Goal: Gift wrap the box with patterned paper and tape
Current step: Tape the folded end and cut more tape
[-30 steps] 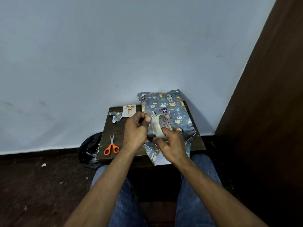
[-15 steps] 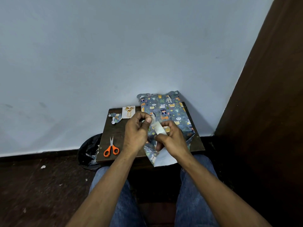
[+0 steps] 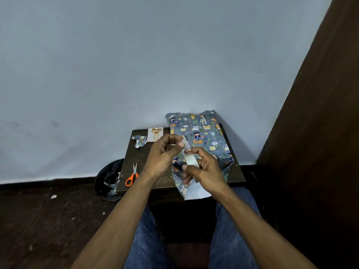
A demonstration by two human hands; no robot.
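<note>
Box (image 3: 200,133): wrapped in blue-grey animal-print paper, lying on the right half of the small dark desk (image 3: 139,160), its far end close to the wall. Near end not closed; a loose paper flap (image 3: 196,192) with white underside hangs over the desk's front edge.
Head view, tape roll (image 3: 191,162): whitish, held edge-on above the box's near end, between the two hands.
Head view, right hand (image 3: 206,169): fingers curled round the tape roll, forefinger arched over its top, thumb at its near side.
Head view, left hand (image 3: 163,156): fingers bent, thumb and forefinger pinched together just beside the roll's upper edge; whether a tape end lies between them cannot be told.
Head view, scissors (image 3: 133,174): orange handles, blades shut, flat on the desk's left front part, well apart from the box.
Head view, card (image 3: 155,133): small white card with gold marks at the desk's far edge; torn paper scraps (image 3: 139,141) just left of it.
Head view, black bag (image 3: 108,179): on the floor against the desk's left side.
Head view, person: seated, knees in blue jeans below the desk's front.
</note>
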